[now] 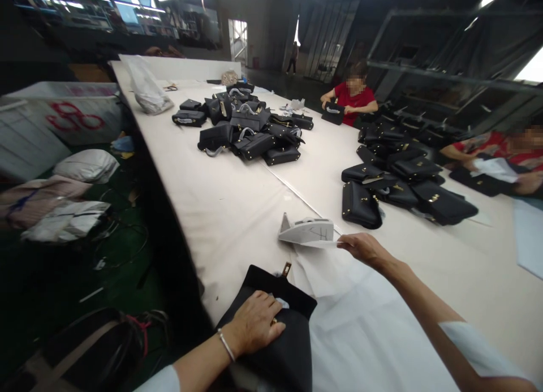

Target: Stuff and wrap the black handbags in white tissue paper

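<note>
A black handbag [283,347] lies in front of me with its flap laid back and a gold clasp on the flap. My left hand [257,321] is on the bag at its opening, fingers bent over it and thumb to the side; pale paper shows beside the fingertips. Farther out, my right hand [362,248] is closed in a pinch on the edge of a thin white paper sheet [331,270]. Just left of those fingers sits a white angular object [307,232] with dark marks, its kind unclear.
Black handbags [250,123] are heaped farther up the white table [186,177], with another heap [394,177] on the right. Two people in red [356,98] handle bags across the table. A plastic bag [146,89] stands far left; bundles [87,166] lie below the table edge.
</note>
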The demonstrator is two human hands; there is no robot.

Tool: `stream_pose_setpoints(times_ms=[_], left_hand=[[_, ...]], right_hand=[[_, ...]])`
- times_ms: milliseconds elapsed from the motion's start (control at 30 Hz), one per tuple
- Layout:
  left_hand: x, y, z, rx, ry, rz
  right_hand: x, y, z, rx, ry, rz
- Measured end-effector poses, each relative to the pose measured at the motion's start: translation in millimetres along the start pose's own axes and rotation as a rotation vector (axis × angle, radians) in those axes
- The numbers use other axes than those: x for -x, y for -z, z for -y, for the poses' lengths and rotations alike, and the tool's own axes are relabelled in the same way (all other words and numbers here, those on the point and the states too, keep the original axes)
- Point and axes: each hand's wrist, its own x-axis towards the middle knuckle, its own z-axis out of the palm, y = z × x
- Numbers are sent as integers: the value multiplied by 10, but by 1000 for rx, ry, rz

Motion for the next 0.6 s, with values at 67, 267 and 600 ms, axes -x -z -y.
stream_pose_setpoints(times_ms=[67, 267, 600], left_hand=[[-2, 5, -4, -8, -3, -16], [2, -18, -10, -15, 2, -81], [-5, -29, -3, 68, 6, -98]], right_hand=[[2, 93, 59, 1, -33, -25], [119, 71, 282, -17, 34, 0], [611, 770, 779, -285, 26, -867]])
